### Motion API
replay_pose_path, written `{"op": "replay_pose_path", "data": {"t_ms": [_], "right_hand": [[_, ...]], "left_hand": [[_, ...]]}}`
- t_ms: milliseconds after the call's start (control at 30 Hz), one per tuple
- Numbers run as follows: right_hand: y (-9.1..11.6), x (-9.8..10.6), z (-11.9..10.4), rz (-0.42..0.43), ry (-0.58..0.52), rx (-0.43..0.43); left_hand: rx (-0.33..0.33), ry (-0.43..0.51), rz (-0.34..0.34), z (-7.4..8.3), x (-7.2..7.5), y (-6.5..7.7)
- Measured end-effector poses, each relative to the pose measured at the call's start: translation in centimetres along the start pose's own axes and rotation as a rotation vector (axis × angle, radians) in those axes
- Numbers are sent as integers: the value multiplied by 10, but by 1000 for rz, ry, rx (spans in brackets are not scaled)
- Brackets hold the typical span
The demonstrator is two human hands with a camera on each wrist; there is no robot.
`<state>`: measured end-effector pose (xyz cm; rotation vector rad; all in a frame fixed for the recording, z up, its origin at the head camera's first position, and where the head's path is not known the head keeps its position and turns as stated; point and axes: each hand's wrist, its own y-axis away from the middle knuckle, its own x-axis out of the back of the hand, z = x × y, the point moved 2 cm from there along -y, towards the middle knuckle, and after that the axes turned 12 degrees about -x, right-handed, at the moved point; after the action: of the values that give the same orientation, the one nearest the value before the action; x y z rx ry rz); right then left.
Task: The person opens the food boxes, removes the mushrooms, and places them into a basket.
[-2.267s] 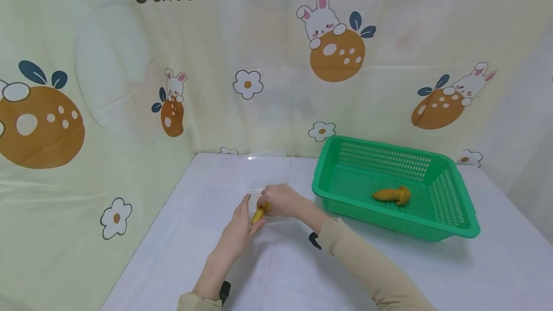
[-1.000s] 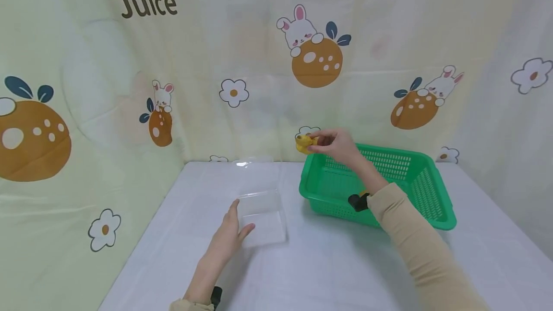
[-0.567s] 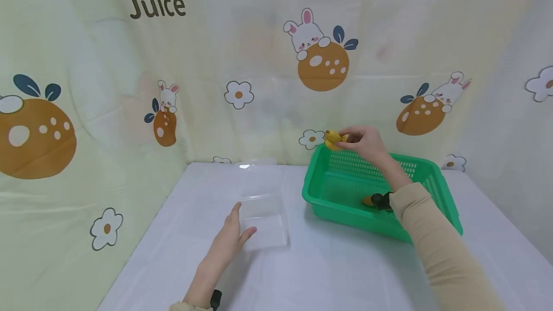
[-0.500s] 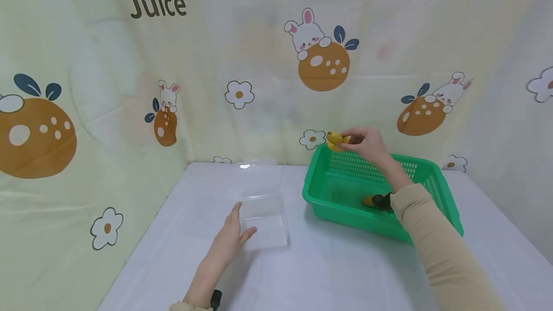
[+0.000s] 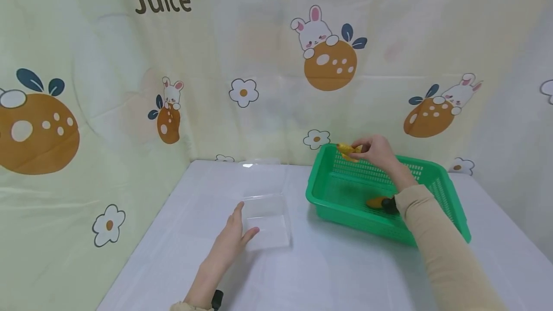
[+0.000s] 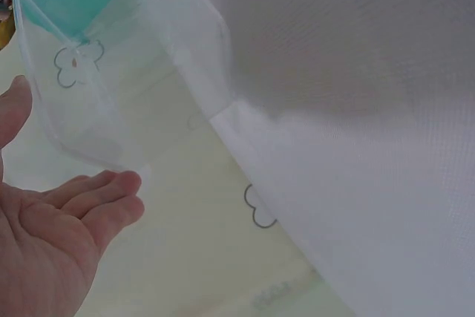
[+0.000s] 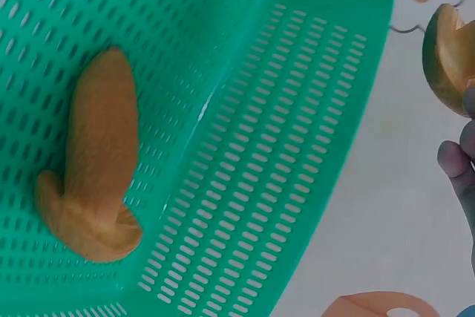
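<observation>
My right hand (image 5: 379,154) pinches a yellow piece (image 5: 344,149), shaped like a half-peeled banana, above the back left of the green basket (image 5: 358,220). In the right wrist view, that yellow piece (image 7: 441,68) shows a curved outer skin and a paler inside; part of it is out of frame. An orange-brown piece (image 7: 104,142) of similar kind, with flaps at one end, lies in the basket. My left hand (image 5: 229,241) rests, fingers extended, against the left side of a clear plastic box (image 5: 287,227) on the table. Nothing shows inside that box.
The white-covered table (image 5: 328,277) carries both containers, the basket right of the clear box. A clear lid (image 5: 259,161) seems to stand behind the box, faint against the cloth. A printed curtain (image 5: 268,124) closes off the back and left.
My right hand has carried the yellow piece out of the clear box, up and right to the basket, lately sinking a little. The left hand stays at the box.
</observation>
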<state>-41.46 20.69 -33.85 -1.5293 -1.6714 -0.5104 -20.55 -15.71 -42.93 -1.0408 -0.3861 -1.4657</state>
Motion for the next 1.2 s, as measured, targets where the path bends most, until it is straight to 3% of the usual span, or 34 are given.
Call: {"op": "replay_pose_path", "data": {"t_ms": [300, 667, 933, 1200], "right_hand": [[-2, -4, 20, -137, 227, 22], [-11, -28, 44, -233, 461, 106], [-16, -37, 39, -346, 500, 17], [-12, -41, 49, -441, 503, -78]], "left_hand": [[-3, -8, -4, 1, 2, 0], [27, -4, -16, 1, 5, 2], [21, -16, -3, -4, 5, 0], [18, -21, -3, -6, 4, 0]]}}
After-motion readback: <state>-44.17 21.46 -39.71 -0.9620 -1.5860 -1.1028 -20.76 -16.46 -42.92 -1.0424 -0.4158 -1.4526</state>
